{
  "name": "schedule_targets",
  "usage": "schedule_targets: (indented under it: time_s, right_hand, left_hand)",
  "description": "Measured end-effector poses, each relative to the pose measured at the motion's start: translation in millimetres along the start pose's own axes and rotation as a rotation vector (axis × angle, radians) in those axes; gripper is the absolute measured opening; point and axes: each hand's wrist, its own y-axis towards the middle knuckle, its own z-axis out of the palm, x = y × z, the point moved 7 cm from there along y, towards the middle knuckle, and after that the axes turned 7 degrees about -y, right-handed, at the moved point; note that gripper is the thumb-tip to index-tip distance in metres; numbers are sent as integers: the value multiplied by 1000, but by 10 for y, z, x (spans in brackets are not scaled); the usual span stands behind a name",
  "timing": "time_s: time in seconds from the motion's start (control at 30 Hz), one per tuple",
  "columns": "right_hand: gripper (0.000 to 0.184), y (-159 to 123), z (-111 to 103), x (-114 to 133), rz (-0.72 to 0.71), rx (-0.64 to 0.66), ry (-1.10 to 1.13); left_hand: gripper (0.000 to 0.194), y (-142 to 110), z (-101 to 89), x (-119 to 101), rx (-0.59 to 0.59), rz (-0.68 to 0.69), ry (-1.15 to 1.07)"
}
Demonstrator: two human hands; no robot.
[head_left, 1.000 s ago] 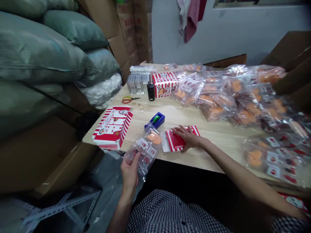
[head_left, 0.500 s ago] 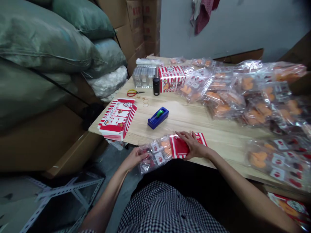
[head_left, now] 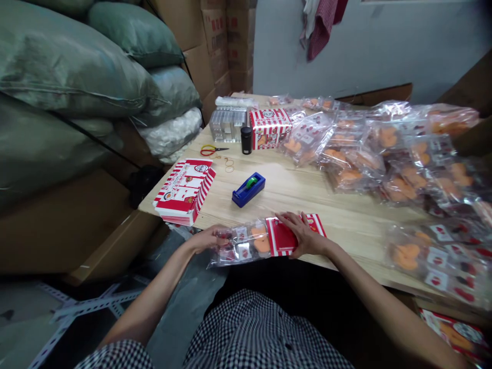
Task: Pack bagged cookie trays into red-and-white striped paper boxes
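My left hand (head_left: 209, 239) pinches the left end of a clear plastic bag (head_left: 243, 251) at the table's front edge. Inside the bag are orange pieces, small white packets and dark red pieces. Its right end meets a flat red and white striped carton (head_left: 279, 238); whether the bag's tip is inside the carton I cannot tell. Across that carton my right hand (head_left: 305, 237) lies with its fingers spread. Beyond the bag stands a blue tape dispenser (head_left: 248, 189) with a green core. A stack of flat striped cartons (head_left: 183, 189) lies to the left.
Similar filled bags (head_left: 349, 166) are heaped along the table's right and back. At the back are an upright striped box (head_left: 271, 129), a black cylinder (head_left: 246, 141), clear plastic cases (head_left: 228, 124) and scissors (head_left: 209, 150). Big green sacks (head_left: 77, 82) are piled at left.
My left hand has swung the bag from a slanted position to lie level, its right end now against the striped carton. My right hand stays on the carton. The view has shifted slightly.
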Motion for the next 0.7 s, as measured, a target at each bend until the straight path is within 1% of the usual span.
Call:
schedule_targets:
  time_s: [0.13, 0.23, 0.33, 0.43, 0.57, 0.7]
  right_hand:
    - [139, -6, 17, 15, -11, 12, -17]
    - [137, -15, 21, 0, -5, 12, -23]
    - [137, -21, 29, -18, 7, 15, -11]
    - [137, -18, 28, -22, 24, 17, 0]
    - [134, -20, -4, -30, 61, 23, 22]
    - [129, -54, -54, -42, 83, 17, 43]
  left_hand:
    - [30, 94, -98, -96, 47, -24, 30]
    - [37, 242, -107, -120, 121, -81, 84]
    - [36, 362, -108, -118, 153, -113, 100]
    - [33, 454, -68, -85, 148, -106, 83]
    - [32, 593, 45, -40, 126, -70, 60]
    - [32, 661, 94, -70, 161, -60, 58]
